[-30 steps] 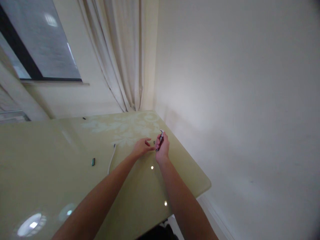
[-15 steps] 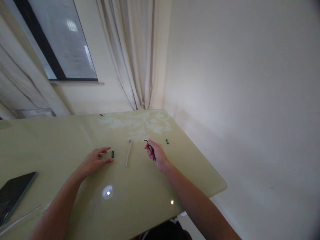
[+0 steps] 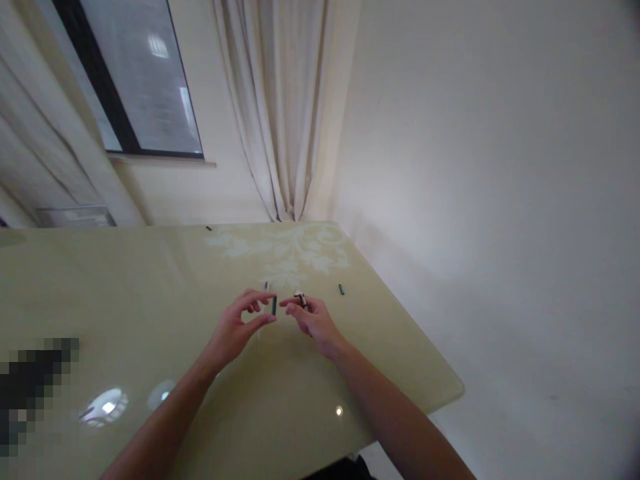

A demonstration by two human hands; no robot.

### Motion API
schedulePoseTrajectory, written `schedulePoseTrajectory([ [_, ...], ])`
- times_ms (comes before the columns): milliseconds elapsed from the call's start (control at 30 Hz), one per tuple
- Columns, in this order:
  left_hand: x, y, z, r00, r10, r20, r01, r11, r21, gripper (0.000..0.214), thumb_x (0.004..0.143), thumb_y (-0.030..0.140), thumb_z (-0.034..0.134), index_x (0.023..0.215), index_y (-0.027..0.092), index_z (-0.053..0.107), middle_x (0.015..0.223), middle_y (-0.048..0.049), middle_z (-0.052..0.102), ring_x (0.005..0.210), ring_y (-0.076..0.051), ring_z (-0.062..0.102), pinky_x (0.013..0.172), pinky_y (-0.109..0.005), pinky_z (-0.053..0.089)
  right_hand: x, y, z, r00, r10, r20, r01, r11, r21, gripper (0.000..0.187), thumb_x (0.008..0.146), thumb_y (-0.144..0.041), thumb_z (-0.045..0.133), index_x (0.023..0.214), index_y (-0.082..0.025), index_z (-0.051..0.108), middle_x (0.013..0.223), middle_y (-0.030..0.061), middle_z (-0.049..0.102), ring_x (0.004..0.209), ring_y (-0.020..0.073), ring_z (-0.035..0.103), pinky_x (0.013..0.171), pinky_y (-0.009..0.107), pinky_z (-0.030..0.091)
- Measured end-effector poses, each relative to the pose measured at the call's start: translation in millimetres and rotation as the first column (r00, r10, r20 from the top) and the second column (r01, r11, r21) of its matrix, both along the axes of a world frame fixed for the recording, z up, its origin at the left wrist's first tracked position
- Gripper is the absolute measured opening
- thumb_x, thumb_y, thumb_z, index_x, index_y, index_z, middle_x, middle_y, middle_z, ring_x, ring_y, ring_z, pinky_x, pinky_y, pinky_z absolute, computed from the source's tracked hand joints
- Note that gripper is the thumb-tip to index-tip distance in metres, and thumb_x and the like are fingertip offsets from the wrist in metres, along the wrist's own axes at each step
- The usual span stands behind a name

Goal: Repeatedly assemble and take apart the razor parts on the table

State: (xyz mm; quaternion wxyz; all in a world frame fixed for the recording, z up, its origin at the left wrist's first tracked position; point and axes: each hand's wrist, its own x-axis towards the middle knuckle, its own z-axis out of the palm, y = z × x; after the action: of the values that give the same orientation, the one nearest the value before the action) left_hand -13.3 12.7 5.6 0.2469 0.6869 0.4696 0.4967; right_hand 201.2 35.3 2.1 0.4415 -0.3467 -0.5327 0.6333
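Observation:
My left hand (image 3: 235, 330) pinches a small dark green battery-like cylinder (image 3: 274, 306) upright between thumb and fingertips, above the table. Just to its right, my right hand (image 3: 319, 327) is closed around a slim dark tool with a pale, shiny end (image 3: 301, 299); its kind is too small to make out. The right index finger and thumb point toward the cylinder, with a narrow gap between the hands. Behind the left fingers lies a thin pale stick with a dark tip (image 3: 266, 286), partly hidden. A second dark green cylinder (image 3: 341, 289) rests right of my right hand.
The glossy pale green table (image 3: 400, 360) has its right edge near the wall. A tiny dark piece (image 3: 209, 228) lies at the far edge. On the left is a dark flat object, blurred by pixels (image 3: 35, 380). Curtains (image 3: 273, 100) and a window stand behind.
My left hand has moved right, bringing the cylinder from left of the pale stick to beside my right hand. The right hand has turned the tool and stretched its index finger leftward.

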Motion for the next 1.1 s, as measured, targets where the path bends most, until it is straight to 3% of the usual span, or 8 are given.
schedulePoseTrajectory([
  [233,22.8,-14.5,1.7,0.983,-0.143,0.114,0.146,0.989,-0.011,0.031,0.081,0.032,0.082,0.112,0.029,0.078,0.099,-0.0026,0.066,0.083,-0.016,0.057,0.081,-0.03,0.048,-0.2,-6.5,0.3,0.983,0.171,-0.069,-0.173,0.985,-0.018,0.035,0.078,-0.046,0.084,0.092,-0.015,0.078,0.054,-0.0088,0.039,0.044,0.005,0.024,0.044,0.023,0.014],
  [333,22.2,-16.8,4.8,0.973,-0.127,0.192,0.148,0.984,-0.098,0.047,0.08,0.035,0.083,0.126,0.031,0.072,0.1,-0.0018,0.066,0.079,-0.015,0.055,0.077,-0.029,0.047,-0.2,-6.6,1.6,0.996,0.088,-0.017,-0.087,0.996,0.027,0.036,0.076,-0.048,0.085,0.089,-0.015,0.078,0.053,-0.0084,0.04,0.046,0.0062,0.026,0.045,0.023,0.019],
  [400,22.9,-18.7,7.7,0.963,-0.082,0.257,0.144,0.961,-0.234,0.052,0.083,0.042,0.079,0.132,0.029,0.068,0.1,-0.0025,0.067,0.076,-0.014,0.055,0.072,-0.027,0.046,1.3,-7.4,4.6,0.997,-0.044,0.056,0.033,0.981,0.19,0.035,0.076,-0.048,0.086,0.085,-0.015,0.078,0.058,-0.0055,0.047,0.051,0.008,0.035,0.049,0.023,0.028],
  [567,27.5,-23.0,9.0,0.928,-0.076,0.365,0.269,0.813,-0.516,0.05,0.084,0.058,0.073,0.115,0.02,0.078,0.095,-0.0066,0.074,0.068,-0.013,0.048,0.062,-0.025,0.037,10.0,-12.0,9.2,0.949,-0.27,0.165,0.078,0.706,0.704,0.026,0.091,-0.043,0.076,0.09,-0.018,0.081,0.083,0.0046,0.062,0.074,0.0148,0.057,0.068,0.026,0.046],
  [700,32.6,-25.1,6.2,0.896,-0.069,0.439,0.327,0.77,-0.548,0.048,0.078,0.055,0.08,0.113,0.021,0.08,0.094,-0.005,0.074,0.07,-0.013,0.048,0.061,-0.024,0.034,16.2,-12.4,2.8,0.926,-0.302,0.228,-0.024,0.554,0.832,0.023,0.098,-0.038,0.067,0.108,-0.023,0.081,0.091,0.0064,0.064,0.077,0.0147,0.061,0.068,0.024,0.049],
  [833,33.4,-25.6,3.3,0.886,-0.08,0.456,0.347,0.768,-0.539,0.044,0.08,0.051,0.081,0.114,0.023,0.079,0.097,-0.0045,0.075,0.076,-0.014,0.053,0.065,-0.024,0.037,18.9,-11.3,0.8,0.912,-0.326,0.247,-0.071,0.468,0.881,0.021,0.1,-0.032,0.064,0.114,-0.027,0.079,0.093,0.006,0.065,0.077,0.0144,0.061,0.069,0.024,0.048],
  [900,31.4,-24.7,0.9,0.874,-0.09,0.477,0.358,0.783,-0.509,0.045,0.081,0.049,0.08,0.118,0.024,0.078,0.101,-0.0053,0.076,0.081,-0.016,0.056,0.069,-0.025,0.039,18.8,-12.2,3.9,0.915,-0.311,0.256,-0.072,0.499,0.864,0.021,0.099,-0.034,0.066,0.115,-0.027,0.078,0.094,0.0058,0.065,0.081,0.0156,0.062,0.071,0.025,0.049],
  [1100,21.6,-20.8,-1.8,0.858,0.013,0.513,0.258,0.854,-0.453,0.055,0.076,0.051,0.084,0.123,0.024,0.077,0.103,-0.0056,0.075,0.081,-0.017,0.057,0.073,-0.028,0.042,16.6,-20.8,11.7,0.964,-0.168,0.204,0.007,0.787,0.617,0.027,0.102,-0.043,0.059,0.117,-0.021,0.058,0.088,0.001,0.056,0.068,0.013,0.051,0.061,0.025,0.041],
])
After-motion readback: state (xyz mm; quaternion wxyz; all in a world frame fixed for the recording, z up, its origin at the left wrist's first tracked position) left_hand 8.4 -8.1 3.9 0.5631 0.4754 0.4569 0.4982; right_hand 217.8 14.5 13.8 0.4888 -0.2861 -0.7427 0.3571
